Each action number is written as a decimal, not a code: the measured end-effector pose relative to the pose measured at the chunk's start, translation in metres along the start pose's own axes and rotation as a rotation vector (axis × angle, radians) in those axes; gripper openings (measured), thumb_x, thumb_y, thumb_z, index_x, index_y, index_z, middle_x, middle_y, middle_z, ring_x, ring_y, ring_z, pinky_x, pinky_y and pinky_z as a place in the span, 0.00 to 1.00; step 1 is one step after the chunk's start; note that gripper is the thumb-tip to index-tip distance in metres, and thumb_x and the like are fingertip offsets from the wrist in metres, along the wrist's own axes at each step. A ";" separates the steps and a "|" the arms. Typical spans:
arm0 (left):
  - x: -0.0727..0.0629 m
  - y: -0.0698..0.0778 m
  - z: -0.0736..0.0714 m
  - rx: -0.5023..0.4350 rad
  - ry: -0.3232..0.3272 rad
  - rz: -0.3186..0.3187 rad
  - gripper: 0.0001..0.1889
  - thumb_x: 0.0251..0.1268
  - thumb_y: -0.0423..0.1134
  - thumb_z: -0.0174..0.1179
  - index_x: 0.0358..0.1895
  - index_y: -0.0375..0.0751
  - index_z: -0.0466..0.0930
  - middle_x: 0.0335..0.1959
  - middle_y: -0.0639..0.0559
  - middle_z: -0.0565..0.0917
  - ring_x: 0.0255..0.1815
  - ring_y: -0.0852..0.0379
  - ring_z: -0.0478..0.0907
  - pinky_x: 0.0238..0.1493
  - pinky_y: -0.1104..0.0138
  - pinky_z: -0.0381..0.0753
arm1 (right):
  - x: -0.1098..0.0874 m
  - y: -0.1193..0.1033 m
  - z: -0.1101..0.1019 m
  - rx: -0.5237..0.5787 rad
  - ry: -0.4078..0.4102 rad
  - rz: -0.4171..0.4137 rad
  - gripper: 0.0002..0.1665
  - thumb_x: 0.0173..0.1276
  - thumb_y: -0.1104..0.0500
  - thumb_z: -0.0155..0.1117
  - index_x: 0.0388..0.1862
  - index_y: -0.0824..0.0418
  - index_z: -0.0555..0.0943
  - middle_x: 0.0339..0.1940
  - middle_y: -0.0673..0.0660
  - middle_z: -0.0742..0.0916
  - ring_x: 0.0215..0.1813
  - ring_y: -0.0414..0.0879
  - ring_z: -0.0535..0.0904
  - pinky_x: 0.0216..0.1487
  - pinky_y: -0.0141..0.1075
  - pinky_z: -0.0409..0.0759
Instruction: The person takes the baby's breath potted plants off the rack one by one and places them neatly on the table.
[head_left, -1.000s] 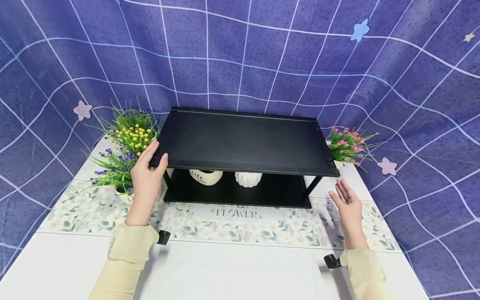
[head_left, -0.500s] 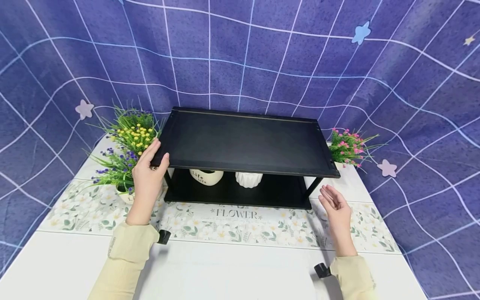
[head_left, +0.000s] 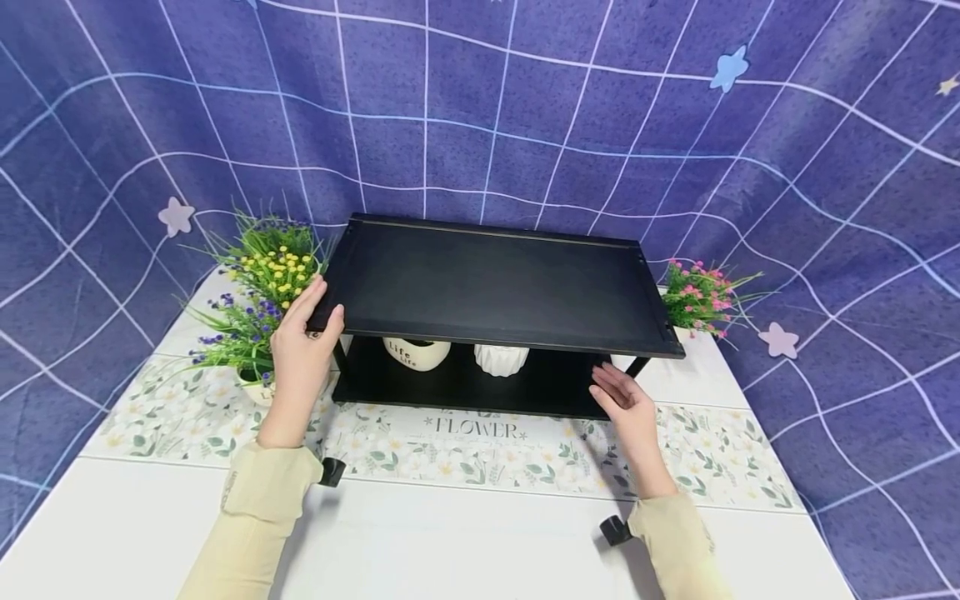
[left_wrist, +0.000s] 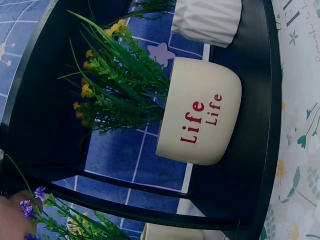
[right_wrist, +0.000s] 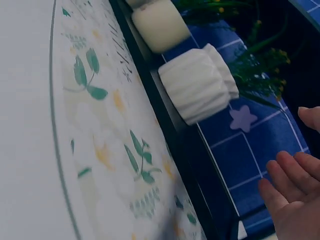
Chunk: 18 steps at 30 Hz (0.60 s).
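A black two-tier shelf (head_left: 487, 287) stands against the curtain. My left hand (head_left: 302, 354) holds its front-left top corner, fingers along the side edge and thumb at the front edge. On the lower tier sits a cream pot (left_wrist: 205, 112) marked "Life", with a yellow-flowered plant. Beside it stands a white ribbed pot (right_wrist: 197, 85) with greenery; the top board hides both plants in the head view. My right hand (head_left: 626, 404) is at the right part of the shelf's front opening, below the top board. Its fingers are loosely bent with nothing in them, apart from the ribbed pot.
Left of the shelf stand plants with yellow flowers (head_left: 281, 271) and purple flowers (head_left: 243, 333). A pink-flowered plant (head_left: 701, 296) is on the right. A floral "FLOWER" strip (head_left: 480, 450) runs across the white table (head_left: 450, 542). A blue grid curtain (head_left: 480, 108) hangs behind.
My right hand has moved left, from outside the shelf's right end to the front of the opening. The left hand keeps its place on the corner. The view has shifted slightly.
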<state>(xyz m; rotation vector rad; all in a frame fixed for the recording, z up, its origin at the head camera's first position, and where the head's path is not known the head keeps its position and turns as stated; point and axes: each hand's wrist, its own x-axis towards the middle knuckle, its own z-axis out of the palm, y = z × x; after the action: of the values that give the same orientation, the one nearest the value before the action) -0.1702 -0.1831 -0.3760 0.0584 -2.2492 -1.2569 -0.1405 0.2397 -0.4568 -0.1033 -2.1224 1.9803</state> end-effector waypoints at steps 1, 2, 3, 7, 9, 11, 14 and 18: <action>0.000 0.000 0.000 -0.002 -0.004 -0.004 0.26 0.69 0.47 0.58 0.68 0.44 0.71 0.71 0.54 0.70 0.73 0.50 0.65 0.70 0.50 0.67 | 0.002 0.000 0.003 -0.021 -0.013 0.006 0.29 0.65 0.67 0.65 0.65 0.71 0.71 0.57 0.59 0.85 0.52 0.31 0.83 0.54 0.21 0.78; 0.000 0.000 -0.001 -0.004 -0.007 -0.007 0.26 0.70 0.47 0.57 0.68 0.45 0.71 0.71 0.54 0.70 0.73 0.50 0.65 0.70 0.50 0.67 | 0.003 -0.001 0.006 -0.029 -0.027 0.012 0.29 0.65 0.67 0.65 0.65 0.71 0.71 0.59 0.63 0.83 0.53 0.31 0.83 0.54 0.20 0.78; 0.000 0.000 -0.001 -0.002 -0.009 -0.011 0.26 0.70 0.48 0.57 0.69 0.45 0.71 0.72 0.55 0.70 0.73 0.50 0.65 0.70 0.50 0.67 | 0.006 -0.001 0.009 -0.039 -0.037 0.020 0.29 0.65 0.67 0.64 0.66 0.70 0.72 0.61 0.66 0.81 0.53 0.31 0.82 0.54 0.20 0.78; 0.000 0.000 -0.001 -0.006 -0.018 -0.022 0.26 0.70 0.48 0.57 0.69 0.47 0.70 0.72 0.56 0.69 0.74 0.51 0.64 0.70 0.50 0.66 | 0.015 -0.001 0.022 -0.044 -0.071 0.045 0.28 0.65 0.69 0.64 0.64 0.67 0.73 0.64 0.71 0.78 0.57 0.34 0.81 0.55 0.21 0.77; 0.000 0.000 -0.001 -0.007 -0.016 -0.023 0.26 0.70 0.48 0.57 0.69 0.47 0.70 0.72 0.56 0.69 0.74 0.51 0.64 0.70 0.50 0.67 | 0.020 -0.002 0.029 -0.050 -0.082 0.055 0.26 0.65 0.69 0.64 0.63 0.68 0.74 0.64 0.71 0.77 0.61 0.41 0.80 0.56 0.21 0.77; 0.000 0.000 -0.001 -0.010 -0.012 -0.022 0.26 0.70 0.48 0.57 0.69 0.47 0.70 0.72 0.56 0.69 0.73 0.52 0.65 0.70 0.51 0.68 | 0.025 -0.003 0.036 -0.069 -0.097 0.066 0.26 0.65 0.68 0.64 0.62 0.70 0.74 0.64 0.71 0.77 0.65 0.48 0.78 0.58 0.22 0.77; 0.000 0.000 -0.001 -0.017 -0.005 -0.016 0.26 0.69 0.48 0.57 0.68 0.46 0.71 0.71 0.55 0.70 0.73 0.52 0.65 0.69 0.51 0.68 | 0.033 -0.003 0.046 -0.106 -0.123 0.080 0.27 0.65 0.66 0.65 0.63 0.70 0.73 0.66 0.69 0.76 0.69 0.56 0.72 0.64 0.29 0.75; -0.001 0.000 0.000 -0.021 0.005 -0.004 0.26 0.69 0.47 0.58 0.68 0.45 0.71 0.71 0.54 0.71 0.73 0.51 0.66 0.69 0.51 0.68 | 0.043 -0.001 0.060 -0.117 -0.154 0.088 0.34 0.65 0.63 0.66 0.68 0.69 0.69 0.71 0.67 0.72 0.73 0.59 0.67 0.72 0.41 0.69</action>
<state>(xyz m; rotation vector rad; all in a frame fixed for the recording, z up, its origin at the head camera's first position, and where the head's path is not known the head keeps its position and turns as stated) -0.1698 -0.1832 -0.3766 0.0577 -2.2322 -1.2813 -0.1950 0.1906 -0.4538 -0.0675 -2.3686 1.9694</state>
